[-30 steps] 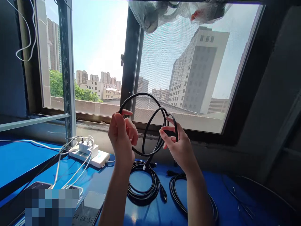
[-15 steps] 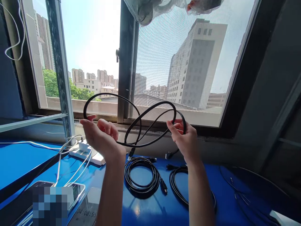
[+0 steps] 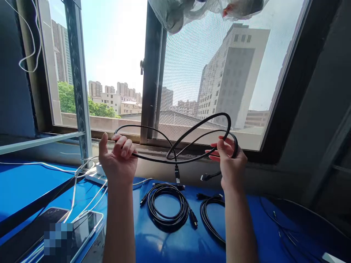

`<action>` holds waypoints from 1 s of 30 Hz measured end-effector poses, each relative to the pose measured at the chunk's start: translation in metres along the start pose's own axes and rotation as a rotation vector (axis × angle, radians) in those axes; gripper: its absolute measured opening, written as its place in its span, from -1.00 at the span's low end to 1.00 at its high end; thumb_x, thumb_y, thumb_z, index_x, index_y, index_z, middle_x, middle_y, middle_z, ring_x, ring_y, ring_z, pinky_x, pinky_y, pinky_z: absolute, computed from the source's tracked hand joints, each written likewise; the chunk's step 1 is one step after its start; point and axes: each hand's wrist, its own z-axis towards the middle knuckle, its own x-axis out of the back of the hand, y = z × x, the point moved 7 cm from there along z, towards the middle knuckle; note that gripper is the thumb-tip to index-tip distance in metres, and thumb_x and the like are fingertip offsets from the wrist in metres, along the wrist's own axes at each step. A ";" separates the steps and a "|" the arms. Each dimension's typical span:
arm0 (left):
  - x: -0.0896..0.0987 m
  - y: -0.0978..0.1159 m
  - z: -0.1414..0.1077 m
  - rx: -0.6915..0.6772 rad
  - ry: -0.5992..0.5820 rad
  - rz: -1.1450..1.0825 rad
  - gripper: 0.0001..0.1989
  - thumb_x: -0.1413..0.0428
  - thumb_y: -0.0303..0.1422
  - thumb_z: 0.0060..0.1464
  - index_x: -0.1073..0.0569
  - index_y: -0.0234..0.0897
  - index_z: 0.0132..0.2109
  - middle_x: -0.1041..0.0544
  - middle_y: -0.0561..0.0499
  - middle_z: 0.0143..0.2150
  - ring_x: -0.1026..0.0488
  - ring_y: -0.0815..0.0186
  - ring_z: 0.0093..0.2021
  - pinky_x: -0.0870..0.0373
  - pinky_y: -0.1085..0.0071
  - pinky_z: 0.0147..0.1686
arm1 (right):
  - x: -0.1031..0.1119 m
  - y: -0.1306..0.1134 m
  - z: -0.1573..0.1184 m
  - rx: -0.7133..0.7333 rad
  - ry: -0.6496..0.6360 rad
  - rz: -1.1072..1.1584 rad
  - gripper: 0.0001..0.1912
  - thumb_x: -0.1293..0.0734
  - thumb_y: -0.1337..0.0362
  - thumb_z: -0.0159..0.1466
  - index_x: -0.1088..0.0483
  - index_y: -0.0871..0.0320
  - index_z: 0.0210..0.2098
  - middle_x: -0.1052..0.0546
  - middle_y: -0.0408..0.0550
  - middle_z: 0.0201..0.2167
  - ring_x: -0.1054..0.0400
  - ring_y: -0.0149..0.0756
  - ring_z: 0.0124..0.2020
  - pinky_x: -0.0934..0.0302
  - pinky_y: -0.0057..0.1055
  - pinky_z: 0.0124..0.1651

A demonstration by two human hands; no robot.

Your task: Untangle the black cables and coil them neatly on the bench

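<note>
A loosely looped black cable (image 3: pixel 192 129) stretches in the air between my two hands, before the window. My left hand (image 3: pixel 117 157) has its fingers curled over the cable's left end, palm toward me, thumb raised. Loops of the same cable pass through my right hand (image 3: pixel 230 159), between thumb and fingers. One plug (image 3: pixel 177 175) hangs down near the middle, another (image 3: pixel 210 176) beside my right wrist. Below, on the blue table (image 3: pixel 148 237), lies a coiled black cable (image 3: pixel 168 223). A second coil (image 3: pixel 208 219) is partly hidden behind my right forearm.
At the left are a white power strip (image 3: pixel 95 177) with white cords, phones (image 3: pixel 89 230) and a metal rack post (image 3: pixel 78 73). Thin dark cables (image 3: pixel 285 230) lie at the right. A plastic bag (image 3: pixel 175 18) hangs at the top before the window.
My hands have moved farther apart, widening the held cable. The left fingers have curled over it, and its upper right loop has shifted right. The view has shifted slightly.
</note>
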 end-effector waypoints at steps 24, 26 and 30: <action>-0.012 -0.035 -0.010 -0.108 -0.397 1.249 -0.56 -0.04 -0.13 0.08 -0.19 -0.30 -0.62 -0.08 0.13 -0.81 -0.07 0.51 -0.83 0.08 0.59 -0.80 | 0.012 -0.029 -0.002 0.337 -0.008 -0.294 -0.61 -0.34 -0.01 0.06 -0.50 0.20 -0.35 -0.53 -0.01 -0.51 -0.37 -0.33 -0.61 -0.18 -0.48 -0.64; -0.023 -0.036 -0.019 -0.231 -0.475 1.210 -0.55 -0.04 -0.10 0.07 -0.21 -0.29 -0.63 -0.07 0.14 -0.81 -0.05 0.53 -0.82 0.09 0.58 -0.78 | 0.009 -0.026 -0.001 0.348 -0.039 -0.314 -0.59 -0.34 -0.04 0.06 -0.52 0.20 -0.37 -0.53 -0.01 -0.52 -0.34 -0.36 -0.63 -0.22 -0.46 -0.57; -0.034 -0.024 -0.032 -0.477 -0.393 1.144 -0.58 0.00 -0.14 0.12 -0.26 -0.28 -0.60 -0.06 0.18 -0.79 -0.04 0.59 -0.80 0.10 0.55 -0.75 | 0.009 -0.014 0.003 0.307 -0.033 -0.332 -0.50 -0.32 -0.12 0.03 -0.52 0.22 -0.38 -0.50 -0.01 -0.56 -0.31 -0.37 -0.65 -0.21 -0.44 -0.56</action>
